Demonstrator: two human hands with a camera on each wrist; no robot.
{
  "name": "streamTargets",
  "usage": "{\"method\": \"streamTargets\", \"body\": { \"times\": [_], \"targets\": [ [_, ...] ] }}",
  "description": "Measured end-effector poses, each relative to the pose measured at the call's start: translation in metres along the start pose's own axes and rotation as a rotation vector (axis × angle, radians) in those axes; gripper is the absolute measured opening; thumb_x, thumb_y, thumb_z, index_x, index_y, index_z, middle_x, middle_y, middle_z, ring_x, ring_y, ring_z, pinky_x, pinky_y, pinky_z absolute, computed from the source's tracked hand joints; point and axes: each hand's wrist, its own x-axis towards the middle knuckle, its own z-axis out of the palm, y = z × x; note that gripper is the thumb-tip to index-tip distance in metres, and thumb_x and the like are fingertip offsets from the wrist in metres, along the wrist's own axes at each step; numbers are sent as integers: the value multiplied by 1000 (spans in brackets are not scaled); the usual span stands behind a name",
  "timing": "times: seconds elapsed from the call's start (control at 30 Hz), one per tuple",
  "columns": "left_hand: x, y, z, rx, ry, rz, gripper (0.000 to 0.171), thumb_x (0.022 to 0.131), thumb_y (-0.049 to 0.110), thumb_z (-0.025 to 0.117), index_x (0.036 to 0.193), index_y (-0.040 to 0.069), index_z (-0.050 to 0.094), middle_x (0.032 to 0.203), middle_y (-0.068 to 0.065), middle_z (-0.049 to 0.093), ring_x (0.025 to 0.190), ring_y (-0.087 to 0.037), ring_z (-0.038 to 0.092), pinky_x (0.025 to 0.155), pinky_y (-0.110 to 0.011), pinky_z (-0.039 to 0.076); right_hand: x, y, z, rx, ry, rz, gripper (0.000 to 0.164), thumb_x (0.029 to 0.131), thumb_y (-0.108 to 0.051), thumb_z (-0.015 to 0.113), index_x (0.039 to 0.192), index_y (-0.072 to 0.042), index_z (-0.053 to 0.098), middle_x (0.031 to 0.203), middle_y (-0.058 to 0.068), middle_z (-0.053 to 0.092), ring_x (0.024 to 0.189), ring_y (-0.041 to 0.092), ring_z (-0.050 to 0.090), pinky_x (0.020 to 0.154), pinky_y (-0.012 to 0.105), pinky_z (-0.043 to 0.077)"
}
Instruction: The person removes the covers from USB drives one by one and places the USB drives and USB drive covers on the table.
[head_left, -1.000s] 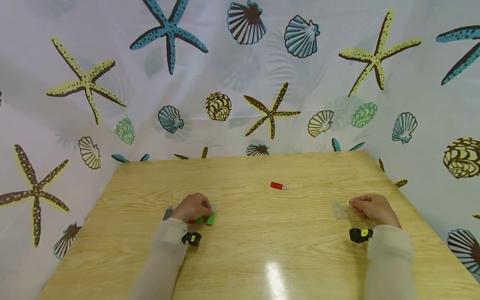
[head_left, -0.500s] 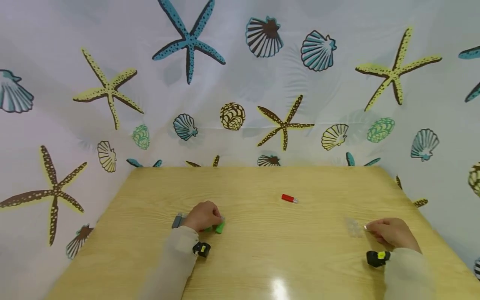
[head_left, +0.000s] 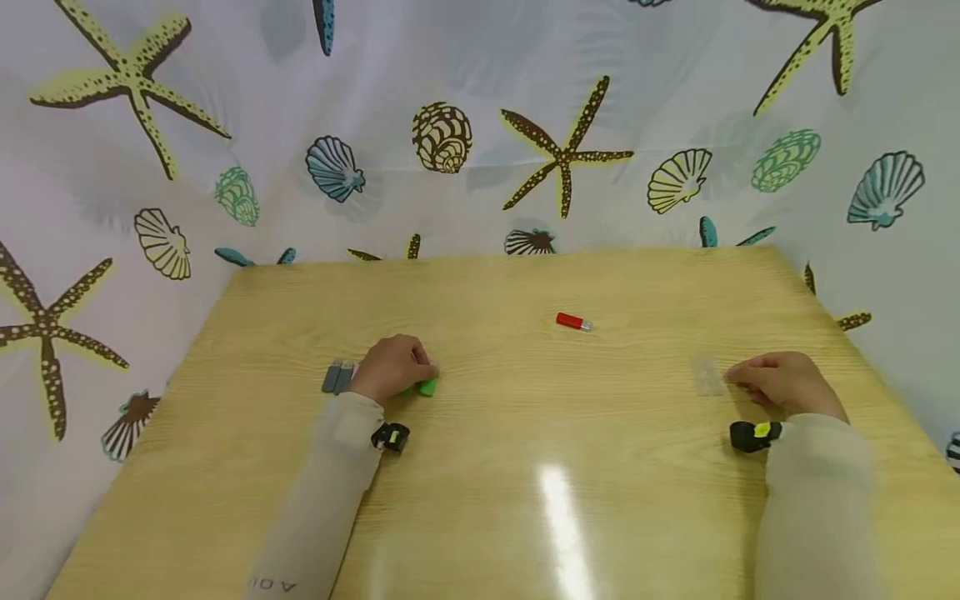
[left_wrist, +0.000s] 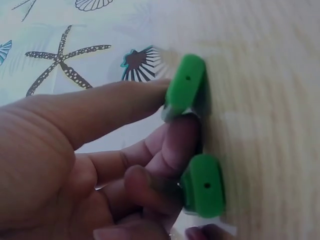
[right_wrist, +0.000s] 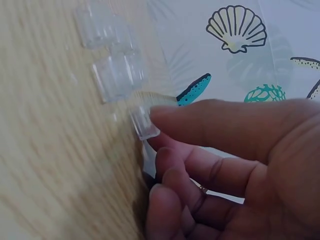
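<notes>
My left hand (head_left: 390, 368) is at the left of the table, over a row of USB flash drives. Its thumb and finger pinch a green flash drive (left_wrist: 187, 82), seen end-on in the left wrist view and slightly tilted. A second green flash drive (left_wrist: 207, 186) lies by the other fingers. Two grey flash drives (head_left: 344, 377) lie left of that hand, which hides part of the row. My right hand (head_left: 783, 383) pinches a small clear plastic cap (right_wrist: 143, 123) between thumb and finger, close to the tabletop. Several more clear caps (right_wrist: 118, 77) lie just beyond it.
A red flash drive (head_left: 570, 321) with a metal plug lies alone toward the back middle of the wooden table (head_left: 480, 467). A patterned sheet (head_left: 465, 200) hangs behind the table and along its sides.
The head view has shifted and tilted downward. Both hands keep their pinches with little movement. More of the grey flash drives shows beside the left hand.
</notes>
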Motion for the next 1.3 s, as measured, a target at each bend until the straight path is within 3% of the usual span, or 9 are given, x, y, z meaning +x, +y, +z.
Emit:
{"method": "streamTargets", "body": {
  "times": [0.13,0.33,0.5,0.93,1.3],
  "targets": [
    [-3,-2,-1,20,-18,-13,22,88,29,69,87,8,66,84,-5,66,63,-17,53,55,-29,42,-3,0,7,54,2,26,47,93,-36,60,116,5,58,76,-1,59,66,13,54,60,30,51],
    [-1,7,0,13,22,-20,22,87,29,70,87,7,65,84,-6,66,63,-19,52,55,-30,41,-9,2,1,61,53,6,47,93,-34,60,116,6,59,74,0,59,65,14,53,59,30,49],
    [-1,7,2,12,28,2,20,87,27,69,86,8,65,81,-5,66,61,-17,52,53,-28,40,-12,2,2,80,43,28,45,94,-34,59,116,5,57,71,0,56,62,13,52,58,31,50],
    [-4,5,-5,40,32,-25,16,88,23,69,89,8,65,84,-5,66,64,-18,54,53,-28,42,-10,-1,4,134,34,17,49,93,-37,61,119,5,56,72,-1,56,60,12,51,57,31,49],
    [-5,3,-7,-42,68,-14,20,89,28,68,89,9,65,87,-7,67,62,-18,55,53,-31,42,-8,-1,3,87,69,-12,54,96,-38,56,123,8,54,83,-2,61,67,10,57,60,27,53]
  ]
}}
